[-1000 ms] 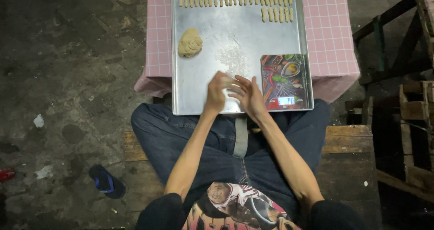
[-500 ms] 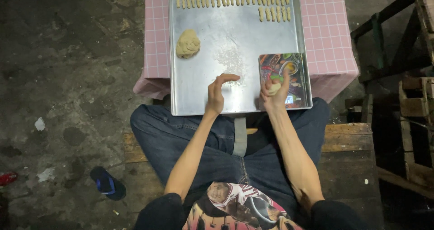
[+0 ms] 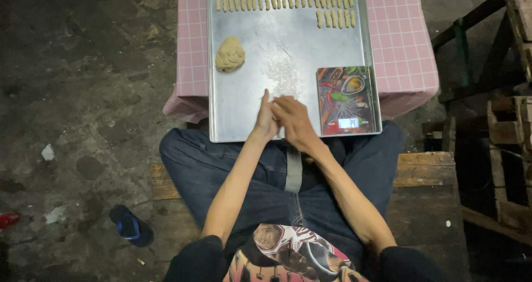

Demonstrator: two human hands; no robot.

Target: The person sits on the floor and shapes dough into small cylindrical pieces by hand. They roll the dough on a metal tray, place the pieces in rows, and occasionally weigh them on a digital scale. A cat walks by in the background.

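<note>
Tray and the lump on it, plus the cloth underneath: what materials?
Tray: looks like bare metal, likely aluminium; dull grey sheen, soft reflections. Lump: soft tan dough, rough matte surface. Cloth: pink checked, probably woven fabric or vinyl; it drapes over the edge.

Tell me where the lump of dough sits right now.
In the head view, the lump of dough lies on the left part of the metal tray, below the row of shaped dough pieces and up-left of both hands, apart from them.

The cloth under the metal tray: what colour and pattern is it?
The cloth is pink with a checked grid, seen in the head view.
</note>
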